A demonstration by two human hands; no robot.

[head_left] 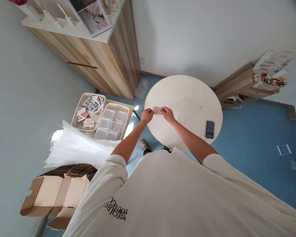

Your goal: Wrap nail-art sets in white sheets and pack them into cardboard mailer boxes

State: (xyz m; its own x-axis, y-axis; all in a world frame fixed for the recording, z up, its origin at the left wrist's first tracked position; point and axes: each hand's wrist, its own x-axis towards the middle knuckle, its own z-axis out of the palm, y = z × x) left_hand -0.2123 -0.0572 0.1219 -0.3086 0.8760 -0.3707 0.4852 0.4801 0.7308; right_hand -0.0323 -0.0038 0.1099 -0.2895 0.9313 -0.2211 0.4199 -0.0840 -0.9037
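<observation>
A small card of press-on nails (157, 110), pinkish and set in rows, is held up above the left part of a round white table (185, 92). My left hand (147, 116) pinches its left edge. On the opposite edge, the fingers of my right hand (167, 115) are closed. The nails are too small for me to make out their pattern. To the right on the same table lies a dark blurred-out rectangle, perhaps a phone (209, 129).
Left of the table stand a white basket (75, 120) of nail cards and another basket (127, 110) of clear plastic boxes. White sheets (76, 148) and opened cardboard boxes (49, 191) lie nearer me. A wooden cabinet (123, 49) and a low shelf (236, 80) flank the table.
</observation>
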